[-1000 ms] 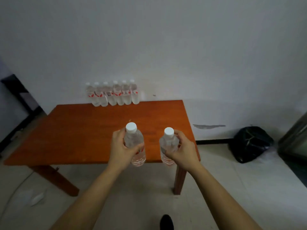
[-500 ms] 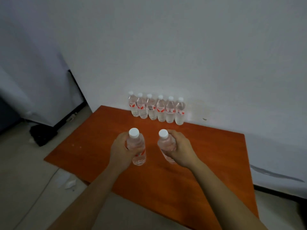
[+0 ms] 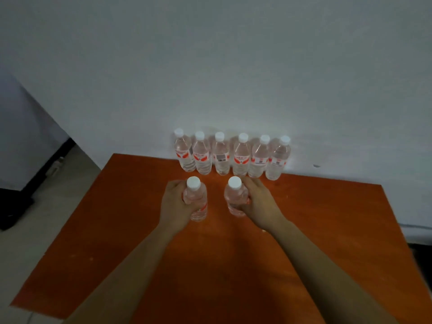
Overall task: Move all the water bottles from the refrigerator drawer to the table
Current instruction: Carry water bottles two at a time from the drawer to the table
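"Holding two bottles, is that what the hands do?" asks one child.

"Yes," says the other. "The left hand (image 3: 174, 206) has its fingers curled round the left bottle (image 3: 197, 203). The right hand (image 3: 259, 206) has its fingers curled round the right bottle (image 3: 235, 199). Each hand wraps the middle of its bottle."

"Do the bottles stand up?"

"Both are upright, with white caps on top. They are side by side, a little apart, over the orange table (image 3: 327, 242)."

"Do they touch the table?"

"I cannot tell. Their bottoms look very close to it."

"Where are the other bottles?"

"A row of six bottles (image 3: 230, 157) stands at the back edge of the table, right by the white wall (image 3: 233, 66). They stand close together, with white caps and red on the labels. The two held bottles are just in front of that row."
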